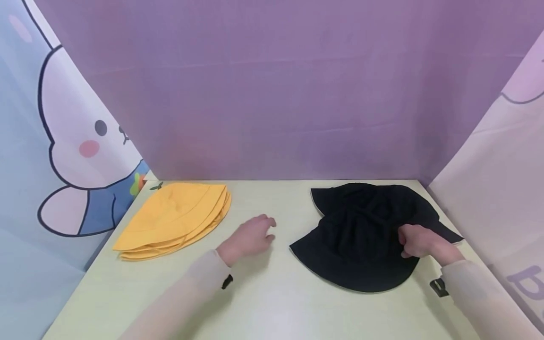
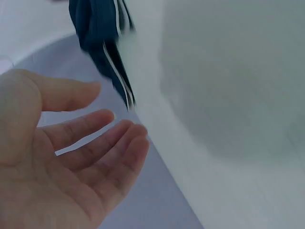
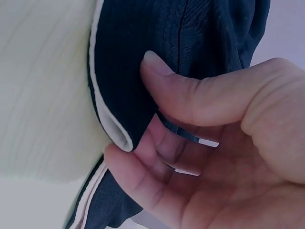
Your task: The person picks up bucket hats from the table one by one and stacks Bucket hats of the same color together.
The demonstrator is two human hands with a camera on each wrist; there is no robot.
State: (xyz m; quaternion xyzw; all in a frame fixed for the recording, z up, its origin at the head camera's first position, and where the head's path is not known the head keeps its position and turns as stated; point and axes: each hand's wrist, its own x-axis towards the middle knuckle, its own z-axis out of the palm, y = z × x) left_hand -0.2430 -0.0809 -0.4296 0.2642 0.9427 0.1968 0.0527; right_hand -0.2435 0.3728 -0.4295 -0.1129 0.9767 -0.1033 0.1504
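a purple backdrop [image 1: 280, 94] rises behind a pale table [image 1: 276, 302], between printed side sheets [image 1: 25, 189].

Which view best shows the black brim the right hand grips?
Right wrist: the black brim shows close up, with its pale edge and gripped spot in sight. Head shows it from above, partly hidden by the right hand; left wrist shows only blurred dark hat cloth.

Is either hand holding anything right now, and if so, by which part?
The right hand pinches the upper black cloth bucket hat by the right side of its brim. The left hand holds nothing.
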